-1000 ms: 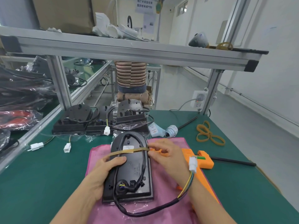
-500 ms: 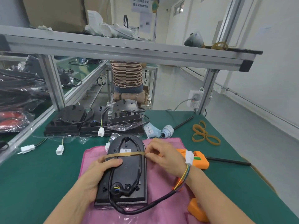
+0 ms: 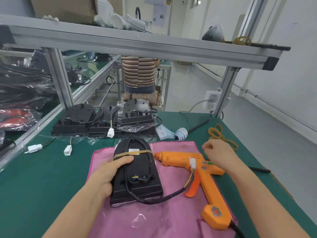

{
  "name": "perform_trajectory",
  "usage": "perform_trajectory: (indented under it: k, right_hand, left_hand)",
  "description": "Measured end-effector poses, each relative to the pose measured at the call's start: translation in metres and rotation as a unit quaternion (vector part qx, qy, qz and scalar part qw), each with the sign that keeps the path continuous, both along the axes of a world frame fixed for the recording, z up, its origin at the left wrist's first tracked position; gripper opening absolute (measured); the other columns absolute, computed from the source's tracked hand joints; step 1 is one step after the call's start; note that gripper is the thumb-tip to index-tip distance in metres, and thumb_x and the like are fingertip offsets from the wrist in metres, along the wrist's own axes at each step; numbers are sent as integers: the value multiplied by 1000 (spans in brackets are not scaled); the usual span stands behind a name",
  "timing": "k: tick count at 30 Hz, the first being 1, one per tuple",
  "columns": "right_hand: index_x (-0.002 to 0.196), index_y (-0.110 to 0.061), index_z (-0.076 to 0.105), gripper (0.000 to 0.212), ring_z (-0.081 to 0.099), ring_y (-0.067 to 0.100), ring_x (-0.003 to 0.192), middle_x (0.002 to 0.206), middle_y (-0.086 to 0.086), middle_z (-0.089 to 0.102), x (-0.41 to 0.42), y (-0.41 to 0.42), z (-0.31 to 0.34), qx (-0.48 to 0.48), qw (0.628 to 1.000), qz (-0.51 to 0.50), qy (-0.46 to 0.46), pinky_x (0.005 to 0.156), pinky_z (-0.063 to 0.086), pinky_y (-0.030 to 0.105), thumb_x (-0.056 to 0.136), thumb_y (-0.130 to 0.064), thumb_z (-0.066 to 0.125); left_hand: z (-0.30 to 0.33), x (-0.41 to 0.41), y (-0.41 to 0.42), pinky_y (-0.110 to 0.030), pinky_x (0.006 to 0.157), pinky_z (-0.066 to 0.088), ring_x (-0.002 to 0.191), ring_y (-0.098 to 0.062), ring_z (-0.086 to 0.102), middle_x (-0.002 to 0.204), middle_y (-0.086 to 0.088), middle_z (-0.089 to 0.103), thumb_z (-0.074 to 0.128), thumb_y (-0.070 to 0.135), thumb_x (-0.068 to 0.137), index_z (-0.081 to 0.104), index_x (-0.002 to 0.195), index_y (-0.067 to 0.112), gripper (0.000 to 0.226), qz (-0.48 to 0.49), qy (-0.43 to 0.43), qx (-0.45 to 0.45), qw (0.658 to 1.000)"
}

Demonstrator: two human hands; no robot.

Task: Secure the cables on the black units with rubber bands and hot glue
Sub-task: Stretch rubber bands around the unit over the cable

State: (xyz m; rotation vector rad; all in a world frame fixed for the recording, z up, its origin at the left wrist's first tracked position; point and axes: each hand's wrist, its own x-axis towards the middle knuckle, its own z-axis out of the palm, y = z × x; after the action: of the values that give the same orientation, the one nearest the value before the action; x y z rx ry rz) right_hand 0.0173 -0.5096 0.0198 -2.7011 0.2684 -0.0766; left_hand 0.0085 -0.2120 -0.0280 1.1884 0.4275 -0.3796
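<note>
A black unit (image 3: pixel 137 170) lies on a pink cloth (image 3: pixel 145 219), its cable (image 3: pixel 151 200) looped over the top. A tan rubber band (image 3: pixel 123 154) crosses the unit's far end. My left hand (image 3: pixel 109 172) grips the unit's left edge, thumb on top just below the band. My right hand (image 3: pixel 217 153) hovers above the table to the right, fingers loosely curled, holding nothing. An orange hot glue gun (image 3: pixel 202 172) lies on the cloth beside the unit, with the cable's white connector (image 3: pixel 192 163) resting on it.
Several more black units (image 3: pixel 103 121) with cables sit at the back of the green table (image 3: pixel 34 186). Loose rubber bands (image 3: pixel 219 134) lie at the far right. White connectors (image 3: pixel 67 149) and a label roll (image 3: pixel 180 133) lie nearby. A metal shelf frame (image 3: pixel 137 45) spans overhead.
My right hand let go of the rubber band and moved right, away from the unit. The band now sits around the unit. The connector dropped from my wrist onto the glue gun.
</note>
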Motion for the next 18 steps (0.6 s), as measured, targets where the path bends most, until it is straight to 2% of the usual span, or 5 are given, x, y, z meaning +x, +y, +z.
perform_trajectory:
  k: [3, 5, 8, 13, 18]
  right_hand:
    - [89, -21, 67, 19, 58, 15, 83, 84, -7, 63, -25, 24, 17, 84, 987, 52, -123, 73, 45, 30, 96, -26, 50]
    - [73, -26, 67, 24, 49, 0, 62, 60, -14, 55, -58, 59, 23, 134, 968, 196, -74, 58, 37, 21, 85, -44, 57]
    - [101, -38, 67, 28, 54, -4, 68, 66, -23, 60, -102, 104, 9, 86, 939, 329, 46, 62, 39, 11, 79, -55, 60]
    - [113, -35, 64, 31, 58, 10, 100, 106, -6, 68, -116, 115, -6, 24, 971, 235, 37, 81, 42, 23, 93, -52, 49]
    - [54, -25, 62, 47, 48, 1, 44, 49, -5, 56, -119, 116, -13, 295, 942, 117, 114, 48, 36, 14, 92, -50, 54]
  left_hand:
    - [1, 0, 0, -41, 47, 58, 56, -29, 70, 80, -20, 74, 71, 8, 79, 70, 96, 9, 17, 27, 0, -9, 1000]
    - [2, 1, 0, -41, 46, 58, 56, -28, 71, 79, -18, 74, 71, 8, 80, 70, 94, 11, 15, 42, -8, -23, 999]
    - [5, 1, -2, -40, 46, 57, 57, -27, 71, 84, -18, 74, 69, 7, 82, 69, 101, 10, 20, 57, -27, -38, 997]
    - [7, -4, 2, -40, 49, 58, 65, -27, 71, 106, -23, 70, 69, 8, 82, 61, 124, 7, 43, 77, -45, -53, 995]
    - [8, -9, 2, -40, 48, 57, 60, -28, 71, 97, -22, 71, 72, 7, 79, 55, 129, 7, 53, 122, -66, -78, 987]
